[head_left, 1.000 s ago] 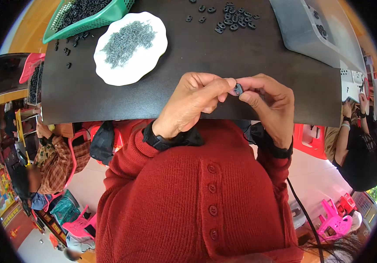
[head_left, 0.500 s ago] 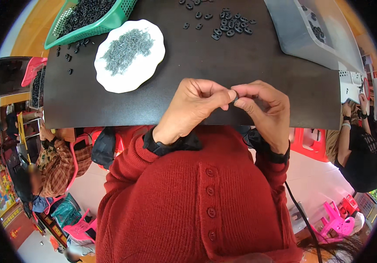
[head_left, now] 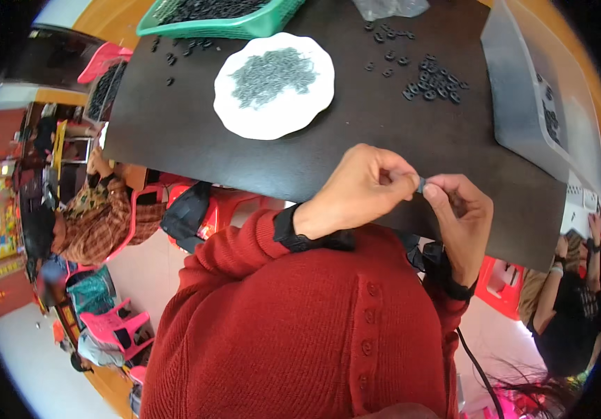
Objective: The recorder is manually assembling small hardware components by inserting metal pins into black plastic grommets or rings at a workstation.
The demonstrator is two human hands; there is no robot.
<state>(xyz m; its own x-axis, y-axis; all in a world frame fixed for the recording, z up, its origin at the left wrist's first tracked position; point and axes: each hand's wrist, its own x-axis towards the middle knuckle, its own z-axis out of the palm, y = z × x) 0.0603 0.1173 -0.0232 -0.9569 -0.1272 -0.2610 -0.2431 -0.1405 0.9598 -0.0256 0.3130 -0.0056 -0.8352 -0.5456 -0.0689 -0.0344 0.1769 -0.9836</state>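
Observation:
Just past the table's near edge, my left hand (head_left: pixel 363 192) and my right hand (head_left: pixel 464 216) meet fingertip to fingertip. Between them is a small dark piece (head_left: pixel 421 185), mostly hidden by the fingers; its kind is too small to make out. The right thumb and forefinger pinch it. My left thumb and forefinger are closed at its other side, and whether they hold a separate part is hidden. Beyond the hands lies a pile of small black plastic pieces with holes (head_left: pixel 434 82). A white scalloped plate (head_left: pixel 272 126) holds a heap of thin grey pins (head_left: pixel 272 75).
A green basket (head_left: pixel 248 28) full of black pieces stands at the far left, with several loose ones beside it. At right is a translucent plastic box (head_left: pixel 524 140) with some black pieces. A clear bag (head_left: pixel 391 7) lies at the back. Other people sit on both sides.
The view has turned and shifted, so the table appears tilted and its things farther right. My hands remain together at the small piece, which shows a little more between the fingertips.

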